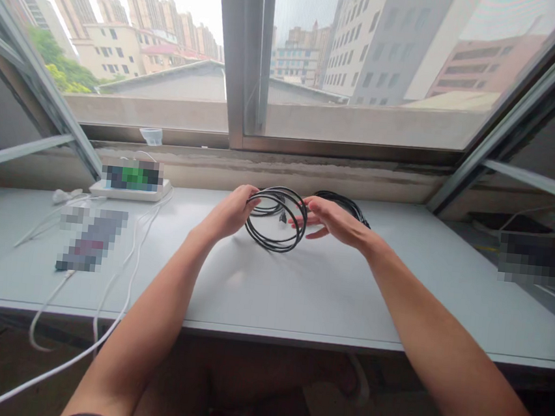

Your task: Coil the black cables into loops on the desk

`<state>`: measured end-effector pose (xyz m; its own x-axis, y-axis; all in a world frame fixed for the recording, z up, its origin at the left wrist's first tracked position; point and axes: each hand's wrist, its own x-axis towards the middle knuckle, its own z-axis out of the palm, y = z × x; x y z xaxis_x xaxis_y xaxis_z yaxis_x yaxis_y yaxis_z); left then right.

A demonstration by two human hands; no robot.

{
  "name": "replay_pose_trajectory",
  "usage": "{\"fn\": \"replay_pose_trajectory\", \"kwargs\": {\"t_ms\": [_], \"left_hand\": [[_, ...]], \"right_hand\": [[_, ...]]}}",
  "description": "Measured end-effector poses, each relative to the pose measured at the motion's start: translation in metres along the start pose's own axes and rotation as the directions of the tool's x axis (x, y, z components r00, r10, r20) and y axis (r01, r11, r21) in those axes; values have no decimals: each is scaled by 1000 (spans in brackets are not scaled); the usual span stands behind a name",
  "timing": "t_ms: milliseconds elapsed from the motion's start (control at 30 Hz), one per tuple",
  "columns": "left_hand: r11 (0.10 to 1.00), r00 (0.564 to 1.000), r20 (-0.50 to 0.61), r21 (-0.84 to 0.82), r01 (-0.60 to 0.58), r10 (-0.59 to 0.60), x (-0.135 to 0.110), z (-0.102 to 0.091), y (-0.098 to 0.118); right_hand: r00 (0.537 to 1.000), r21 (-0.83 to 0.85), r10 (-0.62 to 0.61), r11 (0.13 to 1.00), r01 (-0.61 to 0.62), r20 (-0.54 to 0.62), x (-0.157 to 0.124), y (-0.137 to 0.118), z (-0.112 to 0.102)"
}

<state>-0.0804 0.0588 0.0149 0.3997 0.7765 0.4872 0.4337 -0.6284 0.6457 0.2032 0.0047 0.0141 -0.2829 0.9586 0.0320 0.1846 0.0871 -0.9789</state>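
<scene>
A black cable [276, 249] is wound into a loose coil of several round loops, held up just over the white table. My left hand [236, 212] grips the coil's left side, fingers closed round the loops. At the coil's right side is my right hand [332, 221], its fingers stretched out and spread, with the thumb near the loops. Whether it touches the cable I cannot tell. A dark connector [283, 216] shows through the coil's opening. Behind my right hand, a second black cable coil [344, 200] lies on the table, partly covered by the hand.
The white table [288, 300] runs along a window [236, 125]. On the left are a white power strip [132, 192], white cords [136, 253] and a blurred-out dark flat object [92, 240]. A clear cup [151, 136] stands by the sill. Metal frame bars [508, 106] rise at both sides.
</scene>
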Motion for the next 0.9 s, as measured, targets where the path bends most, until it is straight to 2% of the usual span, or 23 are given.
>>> {"fn": "replay_pose_trajectory", "kwargs": {"t_ms": [67, 167, 267, 367, 433, 533, 700, 767, 900], "left_hand": [[998, 999, 33, 50, 30, -32, 0, -9, -5], [980, 979, 82, 89, 178, -186, -2, -21, -12], [932, 911, 198, 95, 349, -361, -7, -32, -17], [904, 865, 273, 47, 425, -421, -11, -42, -20], [907, 872, 270, 11, 420, -408, -12, -47, -19], [922, 905, 197, -12, 386, -377, -10, -49, -18], [959, 957, 89, -45, 279, -274, -6, -49, -20], [963, 964, 56, -48, 264, -262, -5, -50, -21], [963, 964, -3, -17, 268, -268, -6, -53, -19]], "right_hand": [[998, 43, 69, 997, -69, -9, -3, 0, -8], [988, -52, 115, 991, -121, -102, -4, 3, -15], [987, -188, 108, 974, -130, -121, -4, 5, -20], [990, -236, 44, 969, -75, -136, -7, 4, -28], [992, -190, 2, 981, -26, -123, -9, 2, -33], [998, -15, -18, 1000, 17, -56, -12, -1, -38], [998, 253, -67, 965, 68, -11, -18, -7, -39], [997, 287, -79, 955, 81, -19, -19, -9, -39], [991, 234, -83, 966, 105, -101, -22, -13, -40]]}}
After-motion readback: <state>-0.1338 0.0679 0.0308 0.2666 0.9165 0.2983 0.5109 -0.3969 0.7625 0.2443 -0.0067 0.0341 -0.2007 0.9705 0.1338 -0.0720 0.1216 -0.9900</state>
